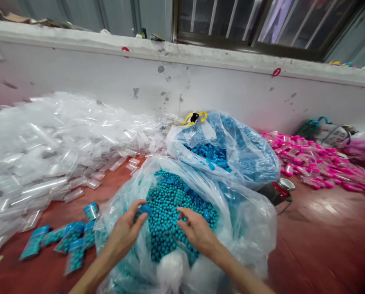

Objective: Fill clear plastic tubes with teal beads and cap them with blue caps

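My left hand (128,224) is closed with thumb and fingers around a round blue cap (144,209); whether a tube is joined to it is hidden. Beneath both hands, an opened clear plastic bag (225,196) holds a heap of small teal beads (165,228). Over the beads' right side hovers my right hand (199,232), fingers bent, with a small gap between thumb and forefinger. Some blue plastic pieces (206,214) lie among the beads. To the left, several bead-filled clear tubes with blue caps (76,255) rest on the red surface.
A large pile of empty clear tubes (56,151) spreads at the left. Behind the bead bag sits another bag of blue pieces (246,151). Pink-capped tubes (320,163) are heaped at the right, near a silver-lidded jar (285,185). A white wall (108,81) runs along the back.
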Demonstrator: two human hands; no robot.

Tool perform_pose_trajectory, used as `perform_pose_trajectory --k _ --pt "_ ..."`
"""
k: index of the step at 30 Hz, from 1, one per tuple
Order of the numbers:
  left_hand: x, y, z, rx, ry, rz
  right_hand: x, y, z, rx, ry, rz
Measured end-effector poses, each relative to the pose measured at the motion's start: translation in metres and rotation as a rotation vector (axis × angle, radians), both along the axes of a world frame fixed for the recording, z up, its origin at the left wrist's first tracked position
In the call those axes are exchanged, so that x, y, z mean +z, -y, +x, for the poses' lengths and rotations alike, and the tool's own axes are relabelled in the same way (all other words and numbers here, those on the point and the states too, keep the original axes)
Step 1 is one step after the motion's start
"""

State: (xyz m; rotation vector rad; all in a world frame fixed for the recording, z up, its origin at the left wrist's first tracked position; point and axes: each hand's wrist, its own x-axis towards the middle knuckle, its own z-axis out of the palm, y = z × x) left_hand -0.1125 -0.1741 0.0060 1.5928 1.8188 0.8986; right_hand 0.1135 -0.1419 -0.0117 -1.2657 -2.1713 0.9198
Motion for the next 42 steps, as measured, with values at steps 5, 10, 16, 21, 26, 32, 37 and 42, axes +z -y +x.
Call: perform_pose_trajectory --k 5,10,16,21,26,32,37,42 --pt "0.01 0.014 -0.055 0.301 -0.585 0.174 0.002 -0.021 0.046 -0.199 0.322 0.026" --pt "0.01 -0.01 0.004 0.096 -0.371 0.111 0.012 -0.016 0.039 -0.114 0.591 0.063" --pt "-0.016 -0.074 0.084 -0.079 -0.302 -0.187 0.003 -0.001 0.037 0.212 0.617 0.277" --pt "-0.037 -0.088 0.105 -0.052 -0.359 -0.208 -0.04 0.003 0.039 0.155 0.648 0.354" --pt "-0.042 -0.088 0.114 -0.049 -0.416 -0.208 -0.033 -0.001 0.038 0.062 0.725 0.358" --pt "-0.043 -0.095 0.118 -0.09 -0.403 -0.225 -0.007 -0.003 0.037 -0.198 0.738 0.286" --pt "-0.047 -0.097 0.123 -0.105 -0.331 -0.206 -0.021 -0.009 0.016 -0.187 0.784 0.16" --pt "-0.05 -0.1 0.115 -0.098 -0.171 -0.184 -0.033 -0.012 0.005 -0.124 0.787 0.22"
